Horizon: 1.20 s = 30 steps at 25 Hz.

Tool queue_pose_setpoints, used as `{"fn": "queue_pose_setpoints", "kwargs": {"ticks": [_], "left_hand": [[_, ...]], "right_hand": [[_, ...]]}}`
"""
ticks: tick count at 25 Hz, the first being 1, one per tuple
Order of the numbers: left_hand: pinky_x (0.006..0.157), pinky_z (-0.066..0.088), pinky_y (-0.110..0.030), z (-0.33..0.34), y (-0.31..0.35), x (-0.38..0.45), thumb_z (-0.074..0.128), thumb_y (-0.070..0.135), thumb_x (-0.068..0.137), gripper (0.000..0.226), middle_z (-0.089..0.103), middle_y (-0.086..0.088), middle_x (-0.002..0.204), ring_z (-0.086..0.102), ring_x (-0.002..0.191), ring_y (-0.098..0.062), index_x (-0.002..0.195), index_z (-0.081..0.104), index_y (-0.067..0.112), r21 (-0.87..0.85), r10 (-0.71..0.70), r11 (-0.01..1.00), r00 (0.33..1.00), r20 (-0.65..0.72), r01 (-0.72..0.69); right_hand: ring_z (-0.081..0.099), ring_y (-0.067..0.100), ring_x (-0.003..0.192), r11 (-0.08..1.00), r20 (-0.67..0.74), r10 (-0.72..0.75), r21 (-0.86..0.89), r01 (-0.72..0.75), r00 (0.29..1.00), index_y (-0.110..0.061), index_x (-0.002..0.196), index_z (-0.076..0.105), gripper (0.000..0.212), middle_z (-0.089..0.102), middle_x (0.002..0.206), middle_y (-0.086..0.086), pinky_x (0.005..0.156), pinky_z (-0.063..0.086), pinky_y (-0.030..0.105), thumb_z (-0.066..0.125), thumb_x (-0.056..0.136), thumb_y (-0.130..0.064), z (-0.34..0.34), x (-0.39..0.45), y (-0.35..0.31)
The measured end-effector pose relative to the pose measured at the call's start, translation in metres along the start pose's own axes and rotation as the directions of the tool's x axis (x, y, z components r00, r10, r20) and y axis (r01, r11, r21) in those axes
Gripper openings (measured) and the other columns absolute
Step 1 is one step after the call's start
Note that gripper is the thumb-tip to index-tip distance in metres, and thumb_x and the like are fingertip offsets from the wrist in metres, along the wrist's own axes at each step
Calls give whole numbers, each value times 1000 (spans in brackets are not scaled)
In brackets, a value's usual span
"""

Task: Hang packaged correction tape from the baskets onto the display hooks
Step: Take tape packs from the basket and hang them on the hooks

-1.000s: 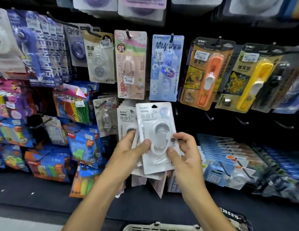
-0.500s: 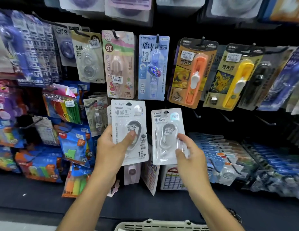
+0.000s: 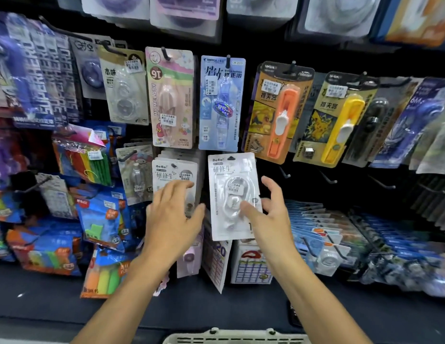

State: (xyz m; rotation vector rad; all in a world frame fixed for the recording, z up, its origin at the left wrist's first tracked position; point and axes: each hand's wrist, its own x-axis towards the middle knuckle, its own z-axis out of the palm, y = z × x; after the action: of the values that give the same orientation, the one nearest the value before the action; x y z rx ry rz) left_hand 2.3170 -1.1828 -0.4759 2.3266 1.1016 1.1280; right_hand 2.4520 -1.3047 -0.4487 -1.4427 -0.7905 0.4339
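Two white correction tape packs hang side by side in the lower row of the display. The left white pack (image 3: 175,171) fronts a stack of the same kind, and my left hand (image 3: 174,214) lies over its lower half with fingers spread and straight. The right white pack (image 3: 231,192) hangs from a hook through its top hole. My right hand (image 3: 271,212) is at that pack's lower right corner: the thumb touches its front, and the fingers are spread beside its right edge. Neither hand grips anything.
Coloured correction tape packs (image 3: 221,103) fill the row of hooks above. Bare black hooks (image 3: 328,178) stick out to the right of the white packs. A row of blue-backed packs (image 3: 315,234) hangs at lower right. A pale basket rim (image 3: 236,337) shows at the bottom edge.
Each hand held a white pack before. Both packs now hang on the hooks, the right one higher than it was, and both hands have let go and spread their fingers.
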Motion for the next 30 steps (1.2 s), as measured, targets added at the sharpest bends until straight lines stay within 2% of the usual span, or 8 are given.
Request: {"fn": "queue_pose_setpoints", "kwargs": {"ticks": [4,7,11,15,20,23,28,30], "left_hand": [[122,21,-51,-2,-17,5,59,38,97,65,12,6,169,10,154,-20,155,32,29,113,-59,993,989,138,43],[124,19,-51,-1,-19,5,59,37,96,72,0,10,171,4,156,-19,159,24,31,126,-69,991,975,213,43],[125,18,-50,-4,-20,2,62,37,95,77,-2,11,170,2,157,-18,160,20,33,103,-69,994,969,238,46],[125,15,-49,-6,-19,2,62,36,95,78,-4,11,170,-1,157,-16,160,19,34,95,-75,994,963,261,52],[125,17,-48,-7,-19,1,61,37,95,77,-5,11,170,-1,157,-17,160,20,34,101,-59,994,959,277,32],[124,18,-48,-9,-22,2,62,36,95,76,-5,12,170,0,156,-15,159,21,34,96,-53,995,957,285,26],[124,17,-47,-10,-23,3,61,37,95,76,-5,14,170,0,156,-15,160,20,34,91,-50,996,954,296,24],[124,17,-47,-10,-24,2,61,36,95,76,-6,14,170,0,156,-14,159,20,34,83,-46,996,954,297,22]], "right_hand": [[64,15,95,987,-55,-26,-162,17,998,-59,119,51,40,62,122,-17,77,53,42,57,86,-38,-17,-17,11],[61,20,87,976,-33,5,-219,-12,999,-54,122,52,37,58,124,-19,75,56,47,58,94,-30,-11,-14,19],[55,21,121,833,-28,-12,-554,-5,1000,-30,146,42,48,45,146,-5,97,46,42,53,100,-37,6,22,11],[67,27,96,870,-64,12,-492,-42,998,-20,117,56,37,67,102,1,83,53,42,50,97,-50,24,61,-5],[63,36,89,722,-113,-131,-691,17,985,-8,90,61,41,67,96,13,68,41,34,46,101,-45,45,91,-14],[63,39,92,609,-70,-156,-792,40,985,-8,86,52,24,64,97,16,68,38,34,47,100,-27,51,99,-18],[62,37,90,700,-92,-121,-714,19,988,-10,74,45,29,55,87,10,65,37,33,43,102,-21,54,101,-18],[63,38,95,701,-109,-116,-713,3,987,-9,82,49,25,60,94,14,67,37,33,42,103,-22,59,101,-17]]}}
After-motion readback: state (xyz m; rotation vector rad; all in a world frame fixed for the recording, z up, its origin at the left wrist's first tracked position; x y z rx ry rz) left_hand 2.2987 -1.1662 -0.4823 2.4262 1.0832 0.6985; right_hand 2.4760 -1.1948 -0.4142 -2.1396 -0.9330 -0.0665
